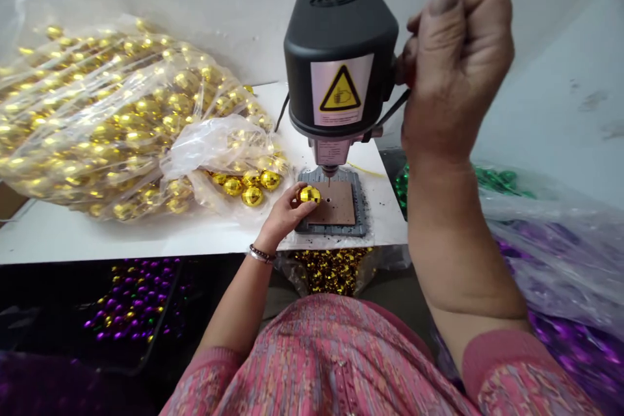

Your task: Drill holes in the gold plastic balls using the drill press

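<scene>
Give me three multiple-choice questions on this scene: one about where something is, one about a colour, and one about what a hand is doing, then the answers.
1. Where does the left hand hold the gold ball?
A. Inside the plastic bag
B. At the edge of the drill press's brown plate
C. On the purple beads

2. What colour is the warning triangle?
A. Red
B. Blue
C. Yellow

3. What is the right hand doing?
A. Lying open on the table
B. Raised in a fist around a handle
C. Holding a gold ball

Answers:
1. B, the ball sits at the plate's edge.
2. C, the triangle shows yellow on its label.
3. B, the closed fist rises beside the drill press.
</scene>
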Tool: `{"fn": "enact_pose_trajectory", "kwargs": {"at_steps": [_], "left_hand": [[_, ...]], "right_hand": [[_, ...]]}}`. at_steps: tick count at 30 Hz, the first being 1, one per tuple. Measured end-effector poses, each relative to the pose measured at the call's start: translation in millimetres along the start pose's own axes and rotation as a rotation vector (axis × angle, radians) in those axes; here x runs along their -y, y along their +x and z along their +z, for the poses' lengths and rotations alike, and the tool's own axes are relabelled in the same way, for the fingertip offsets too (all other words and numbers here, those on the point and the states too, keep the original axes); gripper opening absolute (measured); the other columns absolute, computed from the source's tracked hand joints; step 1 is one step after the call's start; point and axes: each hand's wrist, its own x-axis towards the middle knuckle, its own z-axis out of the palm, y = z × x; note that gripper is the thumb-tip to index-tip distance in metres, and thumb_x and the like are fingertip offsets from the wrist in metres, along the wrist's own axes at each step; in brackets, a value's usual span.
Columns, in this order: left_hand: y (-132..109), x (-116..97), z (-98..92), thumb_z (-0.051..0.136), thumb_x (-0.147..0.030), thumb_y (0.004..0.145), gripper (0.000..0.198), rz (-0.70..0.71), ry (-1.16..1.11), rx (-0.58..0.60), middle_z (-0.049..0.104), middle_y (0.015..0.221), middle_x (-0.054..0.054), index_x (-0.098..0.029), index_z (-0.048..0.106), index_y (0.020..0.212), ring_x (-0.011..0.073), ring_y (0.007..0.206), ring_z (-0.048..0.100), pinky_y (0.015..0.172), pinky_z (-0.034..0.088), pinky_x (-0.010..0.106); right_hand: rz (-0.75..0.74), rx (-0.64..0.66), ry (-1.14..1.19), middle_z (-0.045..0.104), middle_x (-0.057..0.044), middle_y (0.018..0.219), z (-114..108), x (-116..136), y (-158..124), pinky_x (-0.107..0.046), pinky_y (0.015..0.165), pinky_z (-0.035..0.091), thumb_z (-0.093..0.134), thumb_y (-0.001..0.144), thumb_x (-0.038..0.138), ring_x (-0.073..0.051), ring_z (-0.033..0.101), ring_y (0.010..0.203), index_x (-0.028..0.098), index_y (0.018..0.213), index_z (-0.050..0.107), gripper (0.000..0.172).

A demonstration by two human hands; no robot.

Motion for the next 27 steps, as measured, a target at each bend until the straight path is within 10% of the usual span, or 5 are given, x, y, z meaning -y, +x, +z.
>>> {"fn": "enact_pose_trajectory", "kwargs": {"at_steps": [8,27], "left_hand": [[9,-6,5.5,0.072,-0.039,0.082,0.052,0.063,0.348,0.028,0.074,0.105,0.005,-0.019,0.062,0.129,0.0165,0.086,0.069,0.081,0.055,0.029],[25,-25,26.6,0.080,-0.023,0.074,0.059,0.229,0.710,0.075,0.071,0.126,0.011,-0.016,0.067,0.132,0.0232,0.108,0.068,0.100,0.053,0.036]], "right_hand": [[0.054,-0.016,0.128,0.040,0.007,0.066,18,-10,20,-0.013,0.082,0.050,0.040,0.097,0.019,0.001,0.055,0.075,0.018,0.077,0.040,0.020],[0.082,-0.012,0.287,0.048,0.008,0.068,15,-5,16,-0.013,0.080,0.049,0.047,0.094,0.012,0.004,0.040,0.056,0.014,0.079,0.046,0.014]]}}
